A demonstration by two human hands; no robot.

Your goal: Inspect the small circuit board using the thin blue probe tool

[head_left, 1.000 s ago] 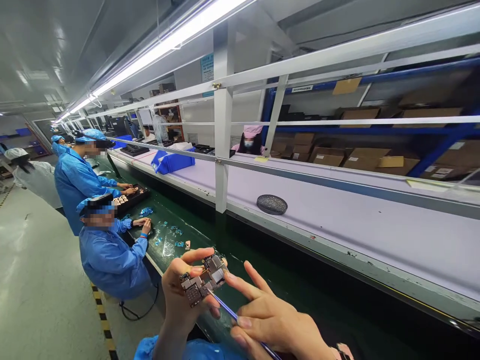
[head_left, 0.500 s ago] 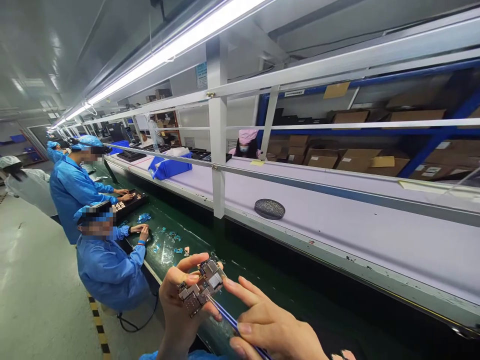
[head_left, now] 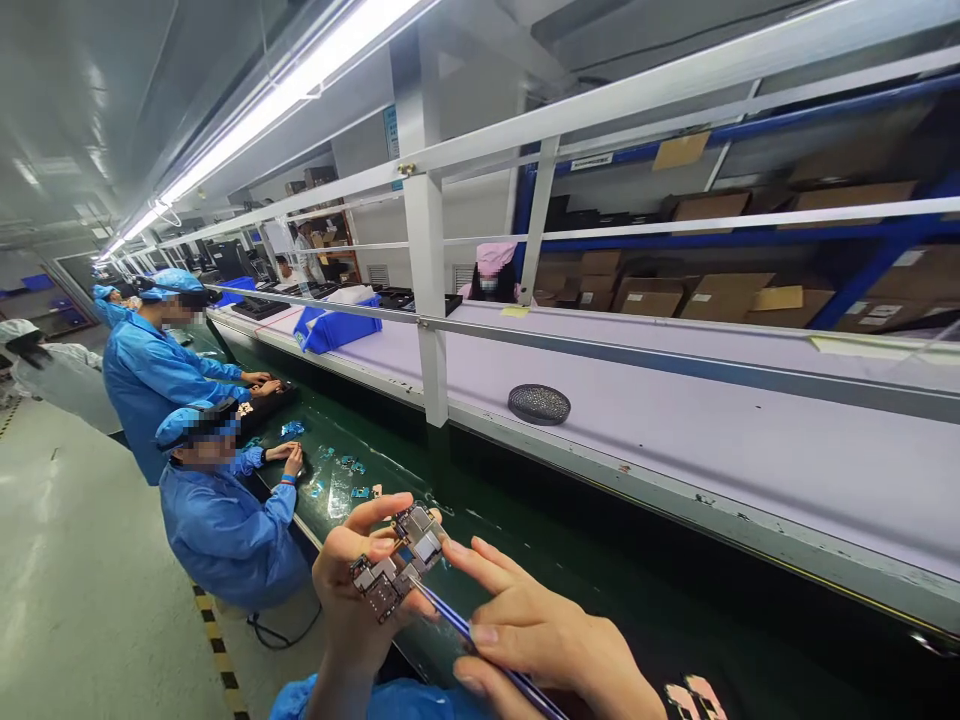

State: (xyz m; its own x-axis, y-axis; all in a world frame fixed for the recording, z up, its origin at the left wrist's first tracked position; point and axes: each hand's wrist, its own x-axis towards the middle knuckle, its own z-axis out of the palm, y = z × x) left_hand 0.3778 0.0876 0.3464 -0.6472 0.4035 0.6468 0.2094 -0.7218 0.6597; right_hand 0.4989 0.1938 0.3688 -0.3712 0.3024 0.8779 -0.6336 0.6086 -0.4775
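Observation:
A small circuit board point(head_left: 382, 590) with silver shields and chips is gripped by its edges between the thumb and fingers of my left hand point(head_left: 349, 580). My right hand point(head_left: 551, 640) is closed around blue tweezers point(head_left: 450, 612). Their tips meet the middle of the board, though I cannot tell whether they pinch a part of it. My right index finger reaches to the board's right edge. Pinkish board pieces point(head_left: 694, 698) lie on the green bench at the lower right, beyond my right hand.
Several blue-wrapped pieces point(head_left: 352, 465) lie on the green bench point(head_left: 510, 545). Two co-workers in blue point(head_left: 225, 530) work along it at left. A raised pale shelf point(head_left: 675, 440) carries a black mesh basket point(head_left: 538, 404) and a blue bin point(head_left: 341, 325). A white post point(head_left: 427, 300) stands ahead.
The view has shifted slightly, and more of the pinkish pieces shows at the lower right. Both hands keep their grip, with the tweezer tips still at the board.

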